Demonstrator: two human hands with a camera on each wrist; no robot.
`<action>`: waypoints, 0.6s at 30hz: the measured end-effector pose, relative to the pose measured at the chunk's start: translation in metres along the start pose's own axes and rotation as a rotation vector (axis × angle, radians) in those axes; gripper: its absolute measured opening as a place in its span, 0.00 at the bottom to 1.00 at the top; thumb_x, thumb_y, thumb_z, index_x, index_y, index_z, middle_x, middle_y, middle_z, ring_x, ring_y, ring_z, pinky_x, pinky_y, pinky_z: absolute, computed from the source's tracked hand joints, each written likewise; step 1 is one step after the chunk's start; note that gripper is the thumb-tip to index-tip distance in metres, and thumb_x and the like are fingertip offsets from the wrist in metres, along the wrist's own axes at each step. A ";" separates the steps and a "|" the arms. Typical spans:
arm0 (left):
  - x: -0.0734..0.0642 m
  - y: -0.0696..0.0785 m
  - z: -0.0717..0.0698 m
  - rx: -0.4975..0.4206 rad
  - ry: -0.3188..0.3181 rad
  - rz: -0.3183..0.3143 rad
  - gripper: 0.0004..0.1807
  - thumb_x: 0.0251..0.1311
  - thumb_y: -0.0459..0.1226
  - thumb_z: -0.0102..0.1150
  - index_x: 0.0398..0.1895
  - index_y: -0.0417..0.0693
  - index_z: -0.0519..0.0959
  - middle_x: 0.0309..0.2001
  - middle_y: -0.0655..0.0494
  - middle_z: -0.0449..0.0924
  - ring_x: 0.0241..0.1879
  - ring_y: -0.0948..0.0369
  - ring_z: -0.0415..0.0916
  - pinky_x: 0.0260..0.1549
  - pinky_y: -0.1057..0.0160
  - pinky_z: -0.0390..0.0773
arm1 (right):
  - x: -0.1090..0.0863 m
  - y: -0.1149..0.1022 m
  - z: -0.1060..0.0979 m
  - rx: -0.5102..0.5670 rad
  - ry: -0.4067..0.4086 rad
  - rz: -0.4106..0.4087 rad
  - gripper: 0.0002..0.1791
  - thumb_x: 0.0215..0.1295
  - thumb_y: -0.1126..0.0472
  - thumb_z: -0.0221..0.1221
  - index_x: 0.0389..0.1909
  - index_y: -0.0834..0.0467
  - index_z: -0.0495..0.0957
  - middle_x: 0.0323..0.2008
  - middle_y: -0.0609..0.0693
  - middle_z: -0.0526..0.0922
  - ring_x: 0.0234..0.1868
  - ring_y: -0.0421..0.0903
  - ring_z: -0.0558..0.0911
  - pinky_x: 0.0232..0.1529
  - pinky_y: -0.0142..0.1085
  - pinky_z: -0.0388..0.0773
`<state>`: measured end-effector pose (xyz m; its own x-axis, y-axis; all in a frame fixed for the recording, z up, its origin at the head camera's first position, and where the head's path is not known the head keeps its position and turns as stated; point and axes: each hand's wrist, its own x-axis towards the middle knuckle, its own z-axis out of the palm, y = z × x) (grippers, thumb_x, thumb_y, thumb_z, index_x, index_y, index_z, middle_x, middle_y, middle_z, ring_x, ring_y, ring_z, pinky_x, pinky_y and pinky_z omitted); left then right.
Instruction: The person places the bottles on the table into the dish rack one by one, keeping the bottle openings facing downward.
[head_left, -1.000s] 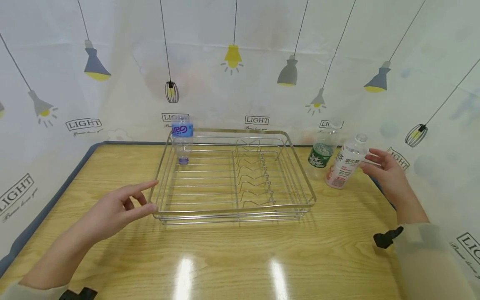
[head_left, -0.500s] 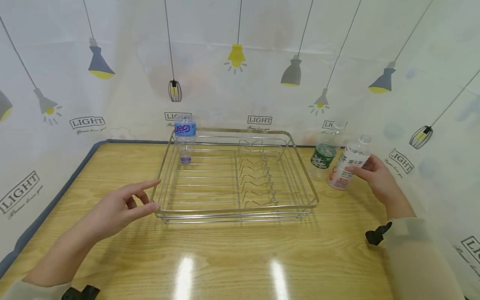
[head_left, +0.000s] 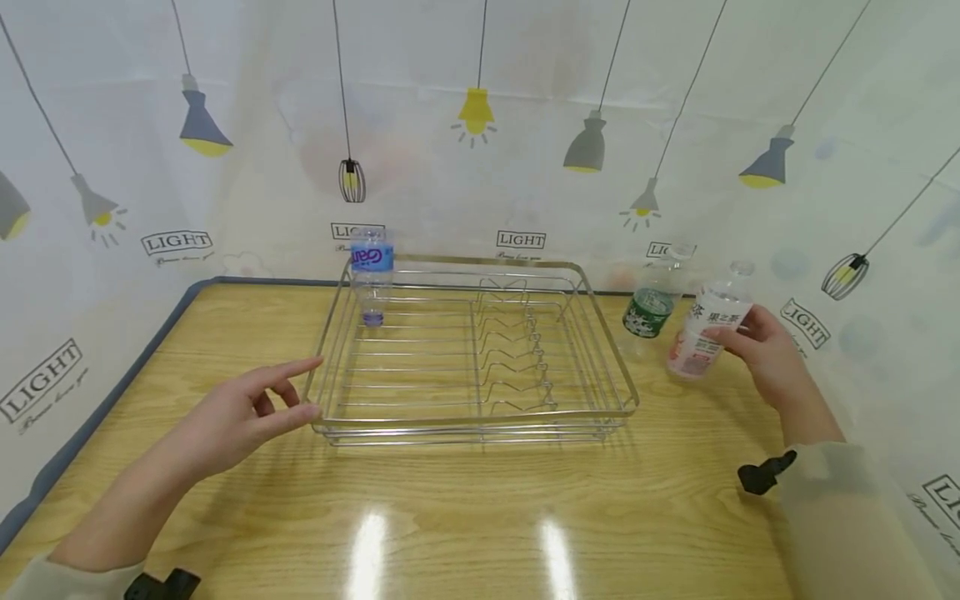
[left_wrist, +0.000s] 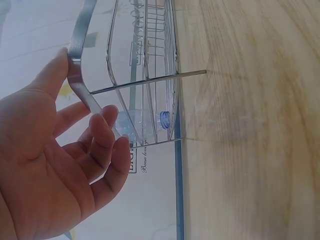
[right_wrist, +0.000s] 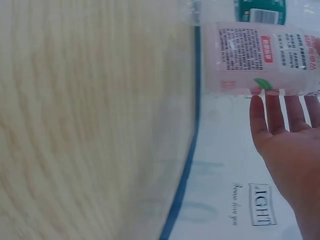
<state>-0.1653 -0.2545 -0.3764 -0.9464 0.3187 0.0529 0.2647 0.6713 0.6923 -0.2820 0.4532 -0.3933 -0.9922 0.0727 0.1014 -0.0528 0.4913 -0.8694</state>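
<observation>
Far left, a pale left sleeve [head_left: 86, 579] with a small black gadget [head_left: 168, 586] at the cuff can be seen, and from it the left grip [head_left: 228, 421], a bare hand, is stretched out. It's spread pretty wide: the thumb is rested on the near left corner of the wire rack [head_left: 480, 419], the index finger is held out to the left rim, and the other fingers are just loosely bent. So the rack is touched there, but nothing's really wrapped up in that hand.

The rack is set flat on the wood-grain desk [head_left: 480, 508]. Toward its back left corner an upside-down bottle [head_left: 372, 292] is stood, clear, with the purplish cap at the bottom and a blue label near the top.

Right of the rack, a green-label bottle [head_left: 648, 311] is parked neck up. Just beside that, on its right, is the pink-and-white bottle [head_left: 708, 329], also neck up and seen a bit slanted from the head view. It's held by the right grip [head_left: 772, 362], closed on it with the thumb laid over the front and the fingers set behind. Whether its base is touching the desk can't be told.
</observation>
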 end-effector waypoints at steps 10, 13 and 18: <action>-0.001 -0.003 0.001 0.013 0.017 0.052 0.35 0.78 0.47 0.66 0.84 0.52 0.70 0.43 0.55 0.83 0.28 0.65 0.73 0.26 0.64 0.75 | -0.014 -0.038 0.000 0.207 -0.027 -0.109 0.36 0.82 0.58 0.64 0.85 0.43 0.64 0.69 0.34 0.75 0.68 0.34 0.72 0.62 0.20 0.72; -0.001 -0.004 0.001 0.023 0.028 0.069 0.34 0.78 0.47 0.66 0.83 0.51 0.71 0.44 0.55 0.83 0.28 0.66 0.72 0.26 0.65 0.74 | -0.018 -0.054 0.006 0.300 -0.073 -0.193 0.35 0.81 0.64 0.63 0.84 0.47 0.65 0.69 0.38 0.76 0.68 0.36 0.74 0.59 0.21 0.74; -0.001 -0.003 0.002 0.036 0.039 0.089 0.34 0.78 0.47 0.67 0.83 0.52 0.72 0.44 0.56 0.83 0.27 0.66 0.72 0.25 0.65 0.74 | -0.025 -0.080 0.018 0.404 -0.129 -0.312 0.32 0.81 0.72 0.58 0.81 0.53 0.69 0.66 0.43 0.80 0.64 0.38 0.79 0.61 0.23 0.78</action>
<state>-0.1650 -0.2560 -0.3799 -0.9252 0.3521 0.1416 0.3538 0.6652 0.6575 -0.2547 0.3965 -0.3349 -0.9268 -0.1434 0.3472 -0.3623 0.0972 -0.9270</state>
